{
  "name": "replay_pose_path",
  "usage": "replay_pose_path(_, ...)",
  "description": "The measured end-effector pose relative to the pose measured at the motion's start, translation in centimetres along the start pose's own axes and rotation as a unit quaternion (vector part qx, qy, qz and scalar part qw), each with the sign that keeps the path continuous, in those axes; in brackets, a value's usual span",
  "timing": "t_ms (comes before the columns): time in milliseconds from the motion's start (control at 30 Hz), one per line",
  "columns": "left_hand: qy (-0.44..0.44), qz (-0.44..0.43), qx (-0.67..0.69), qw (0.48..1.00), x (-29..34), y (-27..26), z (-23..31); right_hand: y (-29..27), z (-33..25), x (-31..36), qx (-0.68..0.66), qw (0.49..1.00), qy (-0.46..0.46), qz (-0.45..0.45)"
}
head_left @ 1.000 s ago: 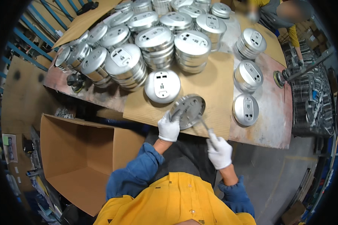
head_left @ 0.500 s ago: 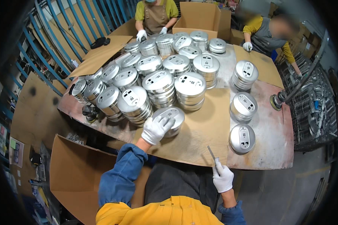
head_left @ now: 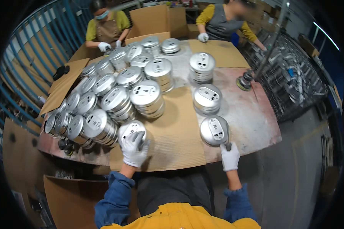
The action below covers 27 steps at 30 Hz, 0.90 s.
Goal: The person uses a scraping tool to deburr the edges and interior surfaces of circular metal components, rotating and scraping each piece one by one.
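My gloved left hand is at the near side of a round silver metal cover, its slightly bent fingers apart over the top and hiding part of it. In my gloved right hand is a slim grey file-like metal tool, pointing away from me. This tool overlaps the right rim of another round cover near the table's front edge; contact cannot be made out. Beyond that cover stand a short stack of covers and a taller stack. Oval panels with dark cutouts mark the covers' tops.
Several stacks of silver covers crowd the table's left side. Brown cardboard lies under part of them. A round-headed power tool sits at the right edge. Two people work across the table; a heaped metal-parts bin stands right.
The view has swung right, so the table appears farther left. My right hand has brought the tool forward to the near right cover. My left hand remains at its cover.
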<state>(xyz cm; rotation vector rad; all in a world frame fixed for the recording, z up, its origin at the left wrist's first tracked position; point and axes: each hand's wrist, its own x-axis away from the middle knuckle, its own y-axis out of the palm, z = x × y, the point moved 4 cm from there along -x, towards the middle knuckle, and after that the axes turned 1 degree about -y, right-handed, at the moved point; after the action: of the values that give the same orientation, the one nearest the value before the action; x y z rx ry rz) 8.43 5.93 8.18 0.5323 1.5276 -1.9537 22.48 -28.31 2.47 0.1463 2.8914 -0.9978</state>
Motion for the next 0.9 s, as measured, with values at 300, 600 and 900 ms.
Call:
replay_pose_path(300,-0.261,-0.353,0.217,0.872,-3.0,18.5,10.7,0.9,3.8,-7.3,-0.01,0.997,0.075,-0.026)
replay_pose_path(600,-0.444,-0.31,0.467,0.699,-2.0,19.1,11.2,2.9,0.2,-1.9,-0.128,0.991,0.025,0.037)
replay_pose_path(900,-0.55,-0.202,0.605,0.539,3.9,8.3,4.6,5.2,-6.4,7.6,-0.197,0.889,-0.4,-0.099)
